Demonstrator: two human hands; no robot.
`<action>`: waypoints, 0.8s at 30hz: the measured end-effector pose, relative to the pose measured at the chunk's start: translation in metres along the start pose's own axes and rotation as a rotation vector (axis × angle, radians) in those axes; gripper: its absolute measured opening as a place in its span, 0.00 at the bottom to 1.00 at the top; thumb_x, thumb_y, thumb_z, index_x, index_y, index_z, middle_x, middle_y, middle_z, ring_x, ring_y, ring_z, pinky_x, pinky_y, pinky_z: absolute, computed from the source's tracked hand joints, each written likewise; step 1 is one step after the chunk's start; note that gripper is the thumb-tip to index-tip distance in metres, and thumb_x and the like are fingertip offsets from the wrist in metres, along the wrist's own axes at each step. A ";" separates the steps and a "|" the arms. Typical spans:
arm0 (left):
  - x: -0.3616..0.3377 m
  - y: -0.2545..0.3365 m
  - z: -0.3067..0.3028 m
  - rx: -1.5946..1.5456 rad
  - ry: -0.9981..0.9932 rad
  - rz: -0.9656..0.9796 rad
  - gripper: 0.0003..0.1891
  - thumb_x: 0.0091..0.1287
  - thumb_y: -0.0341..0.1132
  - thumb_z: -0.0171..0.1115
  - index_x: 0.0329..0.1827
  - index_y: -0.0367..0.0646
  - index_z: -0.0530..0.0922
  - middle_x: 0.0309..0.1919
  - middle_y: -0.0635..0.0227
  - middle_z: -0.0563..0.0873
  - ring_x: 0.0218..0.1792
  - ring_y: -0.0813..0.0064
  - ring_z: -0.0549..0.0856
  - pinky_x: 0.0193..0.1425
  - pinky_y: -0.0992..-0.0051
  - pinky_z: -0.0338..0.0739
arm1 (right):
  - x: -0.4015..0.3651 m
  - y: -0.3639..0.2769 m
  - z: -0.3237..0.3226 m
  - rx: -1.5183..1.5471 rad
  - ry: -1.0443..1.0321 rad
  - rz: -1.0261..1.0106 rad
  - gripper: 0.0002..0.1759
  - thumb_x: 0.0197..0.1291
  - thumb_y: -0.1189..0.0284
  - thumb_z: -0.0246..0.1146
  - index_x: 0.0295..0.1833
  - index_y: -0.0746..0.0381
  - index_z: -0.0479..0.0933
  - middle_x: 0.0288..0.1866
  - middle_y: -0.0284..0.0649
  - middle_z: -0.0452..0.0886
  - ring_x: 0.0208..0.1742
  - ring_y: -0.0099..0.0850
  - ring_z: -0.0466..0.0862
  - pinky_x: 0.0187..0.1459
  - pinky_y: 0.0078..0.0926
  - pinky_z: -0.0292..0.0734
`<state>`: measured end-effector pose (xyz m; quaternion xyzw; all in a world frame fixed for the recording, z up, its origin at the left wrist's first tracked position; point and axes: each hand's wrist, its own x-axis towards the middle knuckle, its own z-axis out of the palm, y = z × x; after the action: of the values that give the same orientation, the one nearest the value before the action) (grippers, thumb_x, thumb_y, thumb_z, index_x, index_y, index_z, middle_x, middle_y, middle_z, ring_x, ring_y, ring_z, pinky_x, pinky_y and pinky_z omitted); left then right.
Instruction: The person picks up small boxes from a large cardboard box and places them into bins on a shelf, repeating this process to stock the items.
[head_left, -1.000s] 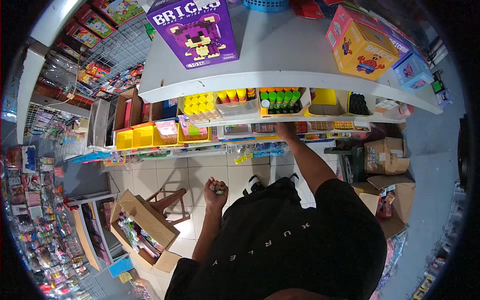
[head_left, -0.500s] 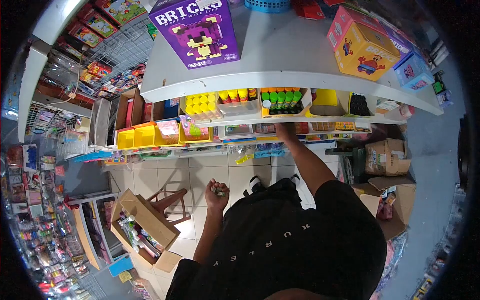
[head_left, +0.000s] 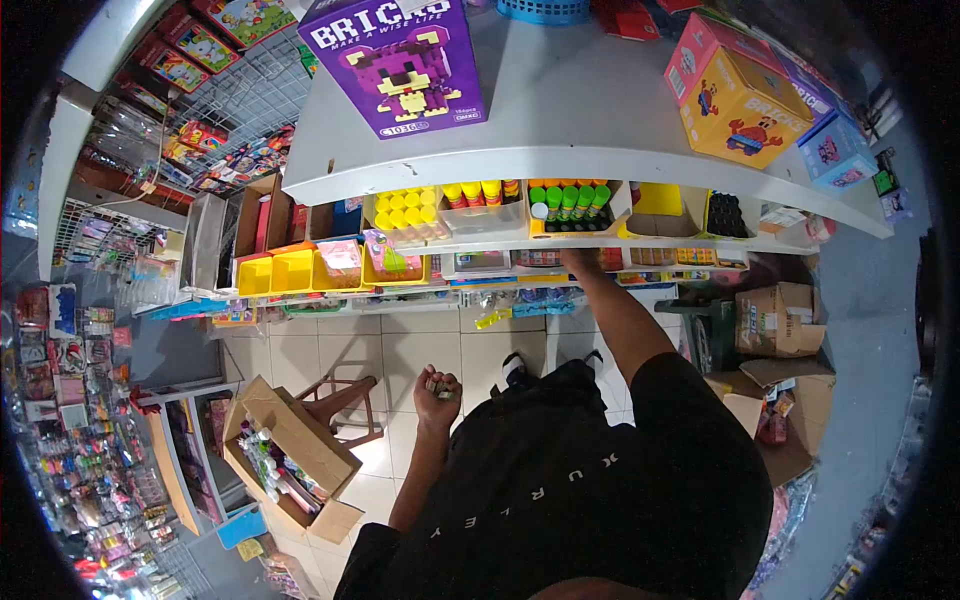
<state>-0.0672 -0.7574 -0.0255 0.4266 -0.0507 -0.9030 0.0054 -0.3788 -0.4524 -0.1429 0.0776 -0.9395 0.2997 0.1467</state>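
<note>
My left hand (head_left: 437,396) is held palm up above the tiled floor, fingers curled around something small and pale greenish that I cannot make out. My right hand (head_left: 581,263) reaches into the lower shelf tier, among small boxes (head_left: 540,257); its fingers are hidden under the shelf edge. Just above it stands a bin of glue sticks (head_left: 570,203) with green and orange caps. To the left are yellow-capped tubes (head_left: 405,208) in a clear bin, and to the right a bin of black items (head_left: 724,213).
A purple bricks box (head_left: 410,75) and an orange bricks box (head_left: 735,105) stand on the top shelf (head_left: 570,110). An open carton (head_left: 290,460) and a brown stool (head_left: 340,408) are at the left on the floor. More cartons (head_left: 775,318) sit at the right.
The view has shifted slightly. My right hand stays in the lower shelf tier, and my left hand stays curled at about the same place.
</note>
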 end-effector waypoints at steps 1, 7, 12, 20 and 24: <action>-0.001 -0.001 0.000 0.007 0.011 0.013 0.09 0.73 0.40 0.51 0.32 0.53 0.74 0.21 0.79 0.74 0.27 0.77 0.76 0.29 0.76 0.70 | 0.003 -0.002 0.000 0.027 0.019 0.001 0.19 0.64 0.66 0.57 0.60 0.58 0.74 0.63 0.50 0.74 0.66 0.50 0.71 0.66 0.48 0.65; -0.006 0.000 -0.007 0.004 0.018 0.036 0.11 0.74 0.40 0.49 0.32 0.52 0.73 0.20 0.79 0.75 0.27 0.76 0.77 0.30 0.76 0.71 | 0.004 0.027 0.018 0.140 -0.050 -0.049 0.21 0.68 0.61 0.53 0.63 0.57 0.72 0.67 0.49 0.72 0.68 0.50 0.69 0.68 0.50 0.62; -0.007 -0.002 -0.011 0.000 0.017 0.038 0.11 0.75 0.40 0.49 0.32 0.52 0.73 0.20 0.79 0.76 0.27 0.76 0.78 0.30 0.76 0.71 | 0.003 0.033 0.009 -0.174 -0.229 -0.089 0.23 0.70 0.62 0.53 0.67 0.60 0.66 0.68 0.48 0.70 0.68 0.45 0.69 0.69 0.45 0.62; -0.004 -0.002 -0.008 -0.026 0.000 0.010 0.11 0.74 0.39 0.49 0.32 0.51 0.74 0.20 0.79 0.74 0.27 0.77 0.78 0.30 0.76 0.71 | 0.010 0.005 -0.004 -0.353 -0.185 -0.105 0.23 0.70 0.63 0.52 0.68 0.59 0.66 0.69 0.48 0.68 0.69 0.44 0.69 0.70 0.45 0.62; -0.005 0.000 -0.010 -0.021 0.011 0.035 0.11 0.74 0.40 0.50 0.32 0.51 0.73 0.20 0.78 0.74 0.27 0.76 0.77 0.30 0.76 0.71 | 0.014 -0.001 -0.007 -0.344 -0.136 -0.143 0.23 0.69 0.63 0.54 0.66 0.59 0.68 0.68 0.48 0.69 0.68 0.45 0.69 0.69 0.46 0.62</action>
<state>-0.0565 -0.7579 -0.0280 0.4307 -0.0487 -0.9008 0.0260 -0.3897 -0.4500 -0.1324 0.1380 -0.9766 0.1179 0.1150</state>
